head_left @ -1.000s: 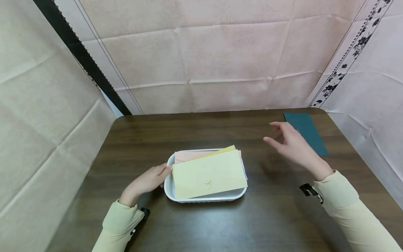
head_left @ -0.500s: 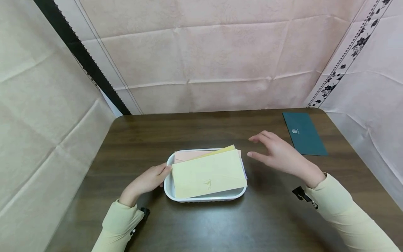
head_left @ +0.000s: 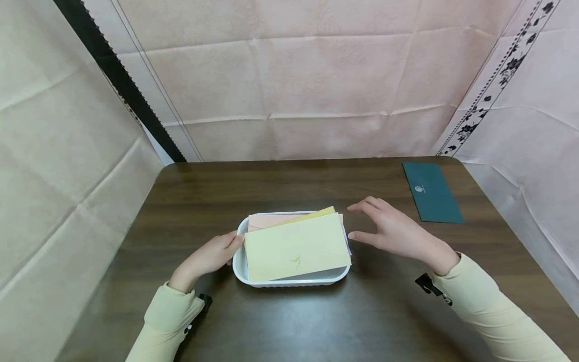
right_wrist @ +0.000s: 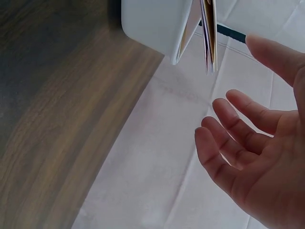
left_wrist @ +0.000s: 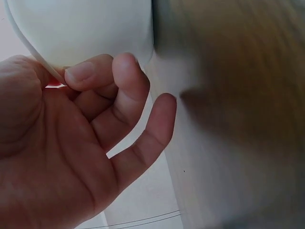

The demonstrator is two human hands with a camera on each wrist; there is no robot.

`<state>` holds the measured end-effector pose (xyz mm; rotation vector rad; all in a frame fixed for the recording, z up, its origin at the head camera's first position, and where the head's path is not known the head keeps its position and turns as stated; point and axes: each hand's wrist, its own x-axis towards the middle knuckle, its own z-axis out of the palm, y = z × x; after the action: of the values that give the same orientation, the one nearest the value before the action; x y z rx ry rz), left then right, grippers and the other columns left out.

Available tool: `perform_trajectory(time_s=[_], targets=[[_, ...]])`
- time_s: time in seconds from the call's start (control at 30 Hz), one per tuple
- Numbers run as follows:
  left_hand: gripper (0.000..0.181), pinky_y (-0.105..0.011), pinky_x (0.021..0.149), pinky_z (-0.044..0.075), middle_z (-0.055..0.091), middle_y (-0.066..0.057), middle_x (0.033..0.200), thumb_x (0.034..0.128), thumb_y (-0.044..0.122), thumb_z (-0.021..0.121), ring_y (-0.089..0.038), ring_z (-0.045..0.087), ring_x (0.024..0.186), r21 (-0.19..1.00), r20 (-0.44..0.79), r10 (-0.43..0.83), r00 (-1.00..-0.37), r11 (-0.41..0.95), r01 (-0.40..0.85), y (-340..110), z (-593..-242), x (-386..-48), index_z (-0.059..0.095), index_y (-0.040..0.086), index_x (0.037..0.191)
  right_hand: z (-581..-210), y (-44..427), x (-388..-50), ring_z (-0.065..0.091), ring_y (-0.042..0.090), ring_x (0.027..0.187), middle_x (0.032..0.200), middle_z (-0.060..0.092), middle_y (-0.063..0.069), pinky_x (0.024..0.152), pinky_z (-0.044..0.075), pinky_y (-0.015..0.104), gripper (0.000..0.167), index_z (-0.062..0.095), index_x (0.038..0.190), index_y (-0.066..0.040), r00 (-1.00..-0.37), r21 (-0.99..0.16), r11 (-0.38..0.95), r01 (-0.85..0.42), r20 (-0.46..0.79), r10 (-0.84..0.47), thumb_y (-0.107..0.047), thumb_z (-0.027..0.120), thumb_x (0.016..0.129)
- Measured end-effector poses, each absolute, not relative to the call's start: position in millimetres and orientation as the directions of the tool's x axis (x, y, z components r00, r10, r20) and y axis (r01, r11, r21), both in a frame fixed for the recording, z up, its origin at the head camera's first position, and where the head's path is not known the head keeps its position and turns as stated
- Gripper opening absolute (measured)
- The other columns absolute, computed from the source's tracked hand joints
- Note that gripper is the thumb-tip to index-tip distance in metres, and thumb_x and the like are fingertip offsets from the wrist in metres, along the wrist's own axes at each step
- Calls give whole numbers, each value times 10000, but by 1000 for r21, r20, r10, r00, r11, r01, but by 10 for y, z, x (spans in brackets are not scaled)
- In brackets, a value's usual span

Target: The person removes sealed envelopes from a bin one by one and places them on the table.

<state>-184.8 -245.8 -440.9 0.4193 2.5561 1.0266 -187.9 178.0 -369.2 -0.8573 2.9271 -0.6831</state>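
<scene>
A white tray [head_left: 294, 283] stands mid-table with a stack of envelopes in it. On top lies a pale yellow envelope [head_left: 296, 246] with a small gold mark, tilted across the tray. Beneath it show a deeper yellow envelope [head_left: 322, 212] and a pink envelope [head_left: 268, 220]. My left hand [head_left: 210, 257] grips the tray's left rim; in the left wrist view its curled fingers [left_wrist: 131, 83] lie by the outer wall. My right hand [head_left: 393, 229] is just right of the stack, fingers relaxed and apart, holding nothing. In the right wrist view, the envelopes' edges [right_wrist: 208, 40] overhang the tray.
A dark teal envelope [head_left: 433, 193] with a small round emblem lies at the table's back right. The brown wooden table [head_left: 289, 327] has rounded far corners. Pale cloth [head_left: 316, 100] hangs behind it and on both sides.
My right hand has moved left from beside the teal envelope to near the tray's right side. My left hand stays on the tray rim. The whole head view has shifted slightly.
</scene>
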Motion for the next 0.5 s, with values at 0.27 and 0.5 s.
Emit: perform_trajectory(time_s=[0.27,0.5], targets=[[373,-347,665,449,551,-33,753,1107,365,385,-189,520,660,702,-213,381,-900,700,129,-2461,-4413,-1850,575,44,1098,-3722,1669,-1879,517,247,1250,1359,516,39,981,490,444,705,545,1388,-87,-806,-421,704,-572,130,-578,-443,817,842],[400,-355,672,462,564,-41,795,1101,360,406,-198,539,691,710,-220,375,-900,695,115,-2460,-4406,-1841,563,6,1201,-3764,1531,-1905,496,210,1244,1396,488,45,989,480,395,826,511,1411,-48,-739,-373,652,-659,160,-655,-457,862,785]])
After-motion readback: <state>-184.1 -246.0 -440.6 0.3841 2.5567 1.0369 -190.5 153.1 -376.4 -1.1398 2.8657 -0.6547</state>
